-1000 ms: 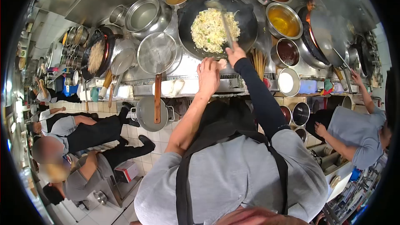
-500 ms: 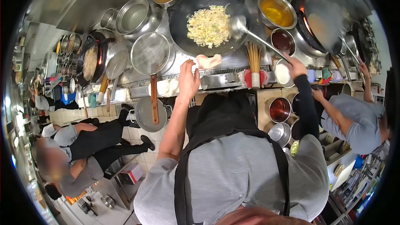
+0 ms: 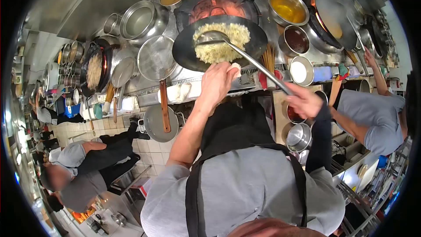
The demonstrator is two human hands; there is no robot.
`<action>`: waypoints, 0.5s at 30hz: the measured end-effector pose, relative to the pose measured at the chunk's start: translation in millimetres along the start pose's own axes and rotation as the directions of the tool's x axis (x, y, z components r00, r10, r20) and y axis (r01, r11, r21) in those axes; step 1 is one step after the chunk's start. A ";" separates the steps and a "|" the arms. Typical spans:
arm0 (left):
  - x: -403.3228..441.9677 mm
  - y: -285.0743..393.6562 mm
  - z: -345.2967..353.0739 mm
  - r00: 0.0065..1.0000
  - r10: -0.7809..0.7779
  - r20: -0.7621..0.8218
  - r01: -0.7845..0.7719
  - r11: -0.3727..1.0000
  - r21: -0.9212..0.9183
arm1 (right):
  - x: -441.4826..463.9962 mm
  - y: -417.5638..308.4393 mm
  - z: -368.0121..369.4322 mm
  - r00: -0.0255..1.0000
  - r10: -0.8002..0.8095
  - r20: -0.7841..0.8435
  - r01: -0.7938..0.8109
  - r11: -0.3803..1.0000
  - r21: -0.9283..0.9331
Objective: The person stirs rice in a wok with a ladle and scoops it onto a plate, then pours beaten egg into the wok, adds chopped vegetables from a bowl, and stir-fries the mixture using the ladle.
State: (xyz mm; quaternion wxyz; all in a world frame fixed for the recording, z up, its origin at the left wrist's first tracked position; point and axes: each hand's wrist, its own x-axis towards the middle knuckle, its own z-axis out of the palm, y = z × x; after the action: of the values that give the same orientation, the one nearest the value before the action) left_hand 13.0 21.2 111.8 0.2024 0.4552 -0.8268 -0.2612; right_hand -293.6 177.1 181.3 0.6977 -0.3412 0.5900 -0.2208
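Note:
My left hand (image 3: 215, 84) is closed at the near rim of a black wok (image 3: 183, 47), with a pale folded cloth (image 3: 237, 70) showing by its thumb. Yellowish fried rice (image 3: 222, 54) lies spread in the wok. My right hand (image 3: 306, 101) grips the far end of a long metal ladle (image 3: 259, 66), whose bowl rests over the rice on the left side. Behind the wok, the burner (image 3: 201, 9) glows red, partly uncovered.
A wire strainer (image 3: 155, 57) with a wooden handle lies at left. Metal bowls of yellow liquid (image 3: 288, 9) and dark sauce (image 3: 296, 39) stand at right, near a bamboo brush (image 3: 269, 57). A co-worker (image 3: 368, 114) stands close on the right.
The wok has come toward me, exposing the burner. My left hand has closed at its rim with the cloth. The ladle's bowl has swung left over the rice, and my right hand has drawn back.

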 end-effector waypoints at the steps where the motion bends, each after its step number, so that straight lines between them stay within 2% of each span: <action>1: -4.8 2.7 -7.0 1.000 0.014 -0.021 -0.015 1.000 -0.022 | -9.3 -3.1 -11.4 0.999 0.036 -0.011 -0.036 0.999 0.011; 2: 0.6 -4.5 -1.9 0.993 0.068 -0.092 -0.075 0.994 -0.082 | -10.8 -4.6 -19.8 0.997 0.077 -0.018 -0.076 0.997 0.019; 3: 7.9 -22.7 18.9 0.996 0.060 -0.064 -0.063 0.997 -0.042 | 4.4 -1.1 -25.5 0.995 0.069 -0.068 -0.080 0.982 -0.171; 4: 11.8 -43.9 50.8 0.998 0.055 -0.035 -0.055 0.998 0.000 | 38.4 16.1 -36.7 1.000 -0.007 0.020 0.011 0.976 -0.216; 5: 8.0 -56.8 83.9 0.999 -0.033 0.029 0.031 0.999 0.037 | 69.3 18.7 -33.9 0.999 -0.040 0.019 0.043 0.961 -0.274; 6: -1.0 -71.9 115.4 0.992 -0.048 0.115 0.032 0.990 0.136 | 116.2 47.4 -33.6 0.958 -0.262 -0.119 0.181 0.871 -0.457; 8: -42.2 -87.1 149.7 0.981 0.132 0.141 -0.156 0.973 0.168 | 129.4 42.0 -5.6 0.879 -0.415 -0.234 0.237 0.808 -0.539; 9: -67.8 -87.8 152.7 0.976 0.118 0.182 -0.146 0.978 0.149 | 135.9 38.8 8.6 0.826 -0.484 -0.288 0.249 0.772 -0.584; 12: -111.6 -48.8 110.0 0.966 0.070 0.250 -0.082 0.996 0.037 | 78.2 22.2 20.7 0.775 -0.601 -0.196 0.384 0.694 -0.610; 13: -97.3 -19.1 69.0 0.960 0.041 0.275 -0.048 0.999 0.020 | 41.5 -1.3 22.6 0.874 -0.450 -0.181 0.288 0.781 -0.554; 14: -81.1 -13.3 46.3 0.977 0.048 0.208 -0.054 0.998 0.027 | 17.2 -19.0 14.6 0.933 -0.325 -0.157 0.200 0.827 -0.526; 15: -57.2 -12.8 23.6 0.990 0.134 0.036 -0.134 0.991 0.009 | -7.0 -36.7 6.6 0.973 -0.193 -0.129 0.102 0.855 -0.509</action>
State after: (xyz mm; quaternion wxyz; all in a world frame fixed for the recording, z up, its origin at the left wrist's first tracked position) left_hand 36.6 70.4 79.9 0.2024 0.3952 -0.8604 -0.2503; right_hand -285.1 159.0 213.5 0.5122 -0.5331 0.6580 -0.1430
